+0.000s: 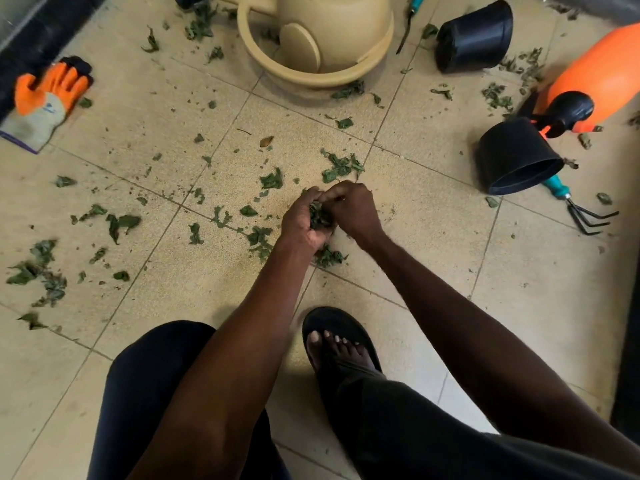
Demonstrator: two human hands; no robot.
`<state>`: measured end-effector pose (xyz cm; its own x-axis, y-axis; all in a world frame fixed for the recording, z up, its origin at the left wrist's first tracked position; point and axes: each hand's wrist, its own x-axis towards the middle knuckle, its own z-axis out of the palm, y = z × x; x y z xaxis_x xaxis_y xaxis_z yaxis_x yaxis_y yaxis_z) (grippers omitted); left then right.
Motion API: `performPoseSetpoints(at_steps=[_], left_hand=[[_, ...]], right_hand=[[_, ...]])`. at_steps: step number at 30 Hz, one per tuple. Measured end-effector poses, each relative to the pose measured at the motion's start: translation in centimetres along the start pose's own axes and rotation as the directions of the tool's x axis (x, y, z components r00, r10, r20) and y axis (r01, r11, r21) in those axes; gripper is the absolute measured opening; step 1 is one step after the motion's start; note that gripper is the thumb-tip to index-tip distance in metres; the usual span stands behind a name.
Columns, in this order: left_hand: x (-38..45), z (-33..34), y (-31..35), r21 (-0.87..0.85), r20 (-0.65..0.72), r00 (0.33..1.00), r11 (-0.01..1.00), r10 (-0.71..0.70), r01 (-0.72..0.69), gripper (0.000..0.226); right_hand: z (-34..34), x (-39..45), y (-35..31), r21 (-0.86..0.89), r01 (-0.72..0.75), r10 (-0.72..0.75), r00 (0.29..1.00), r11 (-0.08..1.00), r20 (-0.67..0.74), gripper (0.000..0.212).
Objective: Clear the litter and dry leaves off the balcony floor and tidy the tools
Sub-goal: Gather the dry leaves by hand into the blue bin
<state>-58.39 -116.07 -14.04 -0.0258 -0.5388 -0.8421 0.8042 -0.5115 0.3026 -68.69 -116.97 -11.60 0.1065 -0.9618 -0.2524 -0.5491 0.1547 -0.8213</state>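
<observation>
Dry green leaves [341,166] lie scattered over the beige tiled floor [433,258], thickest at the left and middle. My left hand [303,221] is cupped, palm up, around a clump of leaves [318,218]. My right hand [353,207] touches it from the right, fingers curled at the clump. Tools on the floor: a teal-handled hand rake [576,207], a teal-handled tool [410,19] at the back, an orange sprayer [595,81], and orange work gloves [45,97].
A beige watering can [322,39] stands at the back centre. Two black plastic pots lie tipped over, one at the back right [474,36], one over the rake handle [516,157]. My sandalled foot [337,341] and knees fill the bottom. Dark wall edges run along both sides.
</observation>
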Motion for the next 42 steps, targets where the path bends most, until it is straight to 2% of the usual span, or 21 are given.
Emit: performPoseSetpoints(at_steps=[2, 3, 4, 5, 7, 9, 11, 13, 15, 18, 20, 21, 22, 23, 25, 27, 29, 32, 34, 37, 42], left_hand=[[0.5, -0.5, 1.0, -0.02, -0.042, 0.998, 0.999, 0.036, -0.036, 0.016], [0.6, -0.6, 1.6, -0.027, -0.049, 0.998, 0.998, 0.05, -0.052, 0.022], [0.8, -0.7, 2.1, -0.05, -0.036, 0.997, 0.997, 0.064, -0.066, 0.024], [1.0, -0.7, 2.6, -0.095, -0.002, 0.997, 0.993, 0.075, -0.075, 0.024], [1.4, -0.4, 3.5, -0.158, 0.06, 0.994, 0.984, 0.092, -0.081, 0.025], [1.7, -0.1, 4.3, -0.17, 0.069, 0.993, 0.982, 0.096, -0.084, 0.024], [2.4, -0.2, 5.1, -0.156, 0.046, 0.994, 0.984, 0.097, -0.089, 0.025], [2.8, -0.3, 5.4, -0.155, 0.032, 0.995, 0.984, 0.091, -0.085, 0.024], [3.1, -0.5, 5.6, -0.139, 0.018, 0.996, 0.986, 0.091, -0.087, 0.031], [3.4, -1.2, 5.6, -0.134, -0.023, 0.998, 0.989, 0.066, -0.068, 0.056], [3.9, -1.8, 5.6, -0.108, -0.07, 0.996, 0.992, 0.058, -0.065, 0.085], [3.8, -1.9, 5.5, -0.093, -0.074, 0.996, 0.994, 0.048, -0.055, 0.092], [3.5, -1.8, 5.5, -0.079, -0.077, 0.995, 0.995, 0.056, -0.062, 0.084], [3.1, -1.8, 5.4, -0.057, -0.084, 0.995, 0.996, 0.059, -0.064, 0.067], [2.5, -1.8, 5.1, -0.017, -0.094, 0.993, 0.998, 0.064, -0.066, 0.042], [2.3, -2.3, 4.8, -0.01, -0.099, 0.993, 0.997, 0.072, -0.073, 0.047], [1.7, -2.4, 4.5, -0.014, -0.079, 0.995, 0.997, 0.068, -0.07, 0.051], [1.1, -2.4, 4.0, 0.028, -0.081, 0.994, 0.997, 0.076, -0.074, 0.027], [0.7, -2.3, 3.5, 0.06, -0.069, 0.995, 0.996, 0.076, -0.072, 0.023], [0.4, -2.3, 2.7, 0.114, -0.094, 0.993, 0.992, 0.066, -0.055, 0.026], [0.3, -2.9, 1.1, 0.116, -0.121, 0.993, 0.993, 0.01, 0.004, 0.044]], right_hand=[[-1.4, 1.0, -0.1, 0.125, -0.09, 0.053, 0.961, 0.988, 0.27, 0.014], [-2.0, 1.7, -0.1, 0.161, -0.115, 0.066, 0.957, 0.98, 0.282, 0.017], [-2.5, 2.6, 0.3, 0.19, -0.119, 0.08, 0.976, 0.975, 0.204, 0.019], [-2.8, 3.7, 0.8, 0.188, -0.103, 0.091, 0.993, 0.977, 0.069, 0.021], [-3.3, 6.3, 2.3, 0.126, -0.116, 0.132, 0.983, 0.985, -0.125, 0.037], [-3.4, 8.6, 3.7, 0.071, -0.207, 0.216, 0.966, 0.976, -0.141, 0.073], [-2.5, 10.1, 5.1, -0.021, -0.195, 0.193, 0.979, 0.981, -0.064, 0.098], [-1.1, 10.5, 4.9, -0.176, -0.024, 0.031, 0.999, 0.984, 0.037, 0.097], [0.3, 10.7, 4.0, -0.33, 0.139, -0.097, 0.985, 0.934, 0.14, 0.09], [2.0, 10.6, 3.3, -0.511, 0.323, -0.201, 0.939, 0.797, 0.28, 0.072], [2.8, 10.1, 3.7, -0.551, 0.472, -0.304, 0.877, 0.688, 0.373, 0.058], [3.0, 9.8, 4.2, -0.544, 0.53, -0.352, 0.845, 0.651, 0.403, 0.05], [3.0, 9.3, 4.9, -0.53, 0.553, -0.383, 0.831, 0.643, 0.403, 0.043], [3.0, 8.7, 5.5, -0.523, 0.559, -0.412, 0.829, 0.643, 0.378, 0.038], [2.4, 7.3, 5.9, -0.506, 0.533, -0.435, 0.846, 0.678, 0.309, 0.035], [1.7, 6.0, 6.1, -0.467, 0.505, -0.427, 0.863, 0.725, 0.269, 0.035], [1.2, 5.1, 6.5, -0.448, 0.52, -0.423, 0.854, 0.727, 0.304, 0.041], [1.0, 3.9, 8.0, -0.48, 0.601, -0.392, 0.791, 0.639, 0.47, 0.052], [0.6, 2.5, 8.9, -0.496, 0.622, -0.37, 0.772, 0.606, 0.516, 0.062], [0.2, 0.3, 9.5, -0.52, 0.593, -0.373, 0.799, 0.614, 0.471, 0.071], [-0.1, -1.5, 11.3, -0.549, 0.581, -0.459, 0.813, 0.601, 0.358, 0.056]])
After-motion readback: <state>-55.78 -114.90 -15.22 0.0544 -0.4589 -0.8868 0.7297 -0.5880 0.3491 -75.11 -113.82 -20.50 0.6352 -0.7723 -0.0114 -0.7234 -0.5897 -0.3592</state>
